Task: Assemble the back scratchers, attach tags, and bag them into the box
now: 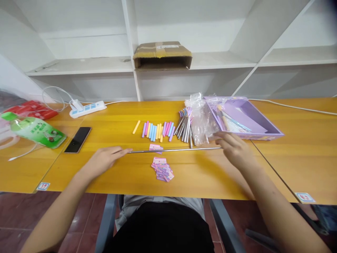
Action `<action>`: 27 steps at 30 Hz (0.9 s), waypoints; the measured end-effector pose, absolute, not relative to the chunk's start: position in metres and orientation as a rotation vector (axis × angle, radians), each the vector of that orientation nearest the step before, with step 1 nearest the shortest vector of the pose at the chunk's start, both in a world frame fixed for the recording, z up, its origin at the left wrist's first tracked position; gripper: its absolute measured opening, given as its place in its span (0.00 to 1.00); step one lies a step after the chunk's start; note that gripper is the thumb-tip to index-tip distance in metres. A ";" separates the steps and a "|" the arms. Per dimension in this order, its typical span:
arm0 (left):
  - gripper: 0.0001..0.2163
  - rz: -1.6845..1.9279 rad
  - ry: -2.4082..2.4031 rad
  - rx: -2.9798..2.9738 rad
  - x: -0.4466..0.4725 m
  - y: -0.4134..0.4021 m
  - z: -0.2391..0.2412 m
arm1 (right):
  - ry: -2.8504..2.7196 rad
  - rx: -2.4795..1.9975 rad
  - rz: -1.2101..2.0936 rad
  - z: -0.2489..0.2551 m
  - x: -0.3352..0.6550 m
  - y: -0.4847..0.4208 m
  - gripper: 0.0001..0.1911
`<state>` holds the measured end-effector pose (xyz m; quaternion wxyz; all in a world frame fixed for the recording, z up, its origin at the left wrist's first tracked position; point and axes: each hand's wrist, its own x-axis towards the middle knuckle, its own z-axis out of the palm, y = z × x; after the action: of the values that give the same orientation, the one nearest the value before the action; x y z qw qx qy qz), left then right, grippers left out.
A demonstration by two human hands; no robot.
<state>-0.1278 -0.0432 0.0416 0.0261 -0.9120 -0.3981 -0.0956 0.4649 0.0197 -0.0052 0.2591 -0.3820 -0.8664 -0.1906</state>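
Observation:
A long thin metal rod (181, 150) lies stretched level across the yellow table (126, 175), held at both ends. My left hand (106, 160) pinches its left end and my right hand (233, 147) pinches its right end. Just behind the rod lies a row of several pastel-coloured caps (158, 130) and a bundle of short metal rods (184, 128). A small pile of pink cards (162, 169) sits in front of the rod, with one more pink card (155, 147) under it.
A purple box lid (263, 126) with clear plastic bags (201, 119) stands at the right. A black phone (78, 139), a white power strip (86, 109) and a green packet (37, 131) lie at the left. A cardboard box (162, 55) sits on the white shelf.

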 end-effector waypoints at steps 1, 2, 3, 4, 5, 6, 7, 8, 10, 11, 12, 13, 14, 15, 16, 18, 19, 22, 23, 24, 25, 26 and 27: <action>0.34 -0.307 -1.242 -2.794 -0.138 -0.043 0.044 | -2.329 -1.055 -0.514 -0.006 0.483 0.022 0.19; 0.34 -0.315 -1.259 -2.773 -0.146 -0.043 0.046 | -2.317 -1.080 -0.515 -0.008 0.500 0.023 0.19; 0.34 -0.318 -1.267 -2.761 -0.152 -0.044 0.047 | -2.316 -1.108 -0.511 -0.010 0.515 0.024 0.19; 0.33 -0.311 -1.274 -2.760 -0.154 -0.045 0.048 | -2.319 -1.138 -0.494 -0.013 0.527 0.024 0.20; 0.31 -0.299 -1.275 -2.768 -0.155 -0.046 0.048 | -2.321 -1.172 -0.473 -0.017 0.536 0.024 0.20; 0.29 -0.286 -1.270 -2.783 -0.154 -0.047 0.047 | -2.326 -1.207 -0.448 -0.021 0.543 0.024 0.20; 0.27 -0.276 -1.262 -2.799 -0.152 -0.047 0.046 | -2.330 -1.243 -0.418 -0.025 0.548 0.023 0.21; 0.25 -0.278 -1.256 -2.805 -0.149 -0.048 0.044 | -2.330 -1.275 -0.389 -0.029 0.550 0.022 0.21; 0.20 -0.324 -1.271 -2.750 -0.145 -0.049 0.041 | -2.322 -1.326 -0.339 -0.033 0.550 0.017 0.21; 0.19 -0.358 -1.286 -2.691 -0.144 -0.050 0.040 | -2.299 -1.340 -0.331 -0.033 0.548 0.014 0.22; 0.19 -0.388 -1.297 -2.626 -0.143 -0.050 0.039 | -2.262 -1.353 -0.336 -0.032 0.547 0.011 0.22; 0.19 -0.411 -1.298 -2.567 -0.144 -0.051 0.040 | -2.208 -1.369 -0.357 -0.029 0.545 0.007 0.23; 0.18 -0.421 -1.288 -2.524 -0.144 -0.052 0.040 | -2.148 -1.390 -0.386 -0.025 0.544 0.004 0.23; 0.17 -0.420 -1.269 -2.501 -0.145 -0.053 0.042 | -2.085 -1.407 -0.421 -0.020 0.543 0.001 0.24; 0.16 -0.420 -1.246 -2.490 -0.145 -0.054 0.044 | -2.034 -1.413 -0.457 -0.015 0.542 -0.001 0.23; 0.14 -0.430 -1.211 -2.479 -0.146 -0.055 0.048 | -2.004 -1.376 -0.523 -0.005 0.541 -0.003 0.21; 0.14 -0.442 -1.198 -2.477 -0.146 -0.055 0.050 | -2.021 -1.331 -0.559 -0.002 0.541 -0.003 0.20; 0.12 -0.492 -1.175 -2.497 -0.145 -0.054 0.050 | -2.110 -1.202 -0.662 0.003 0.540 -0.001 0.17; 0.12 -0.507 -1.178 -2.515 -0.146 -0.053 0.049 | -2.127 -1.174 -0.697 0.003 0.539 0.000 0.16; 0.11 -0.523 -1.185 -2.536 -0.146 -0.052 0.047 | -2.134 -1.156 -0.725 0.002 0.538 0.001 0.16; 0.11 -0.539 -1.193 -2.560 -0.146 -0.051 0.045 | -2.136 -1.141 -0.746 0.001 0.538 0.002 0.16; 0.12 -0.557 -1.201 -2.585 -0.146 -0.050 0.043 | -2.133 -1.131 -0.761 0.000 0.537 0.003 0.16; 0.12 -0.581 -1.212 -2.610 -0.145 -0.050 0.041 | -2.128 -1.123 -0.769 -0.002 0.536 0.004 0.16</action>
<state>-0.1450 -0.0499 0.0410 0.1027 -0.8844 -0.4106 -0.1967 0.5362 0.0039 -0.0018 0.3028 -0.4237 -0.8028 -0.2902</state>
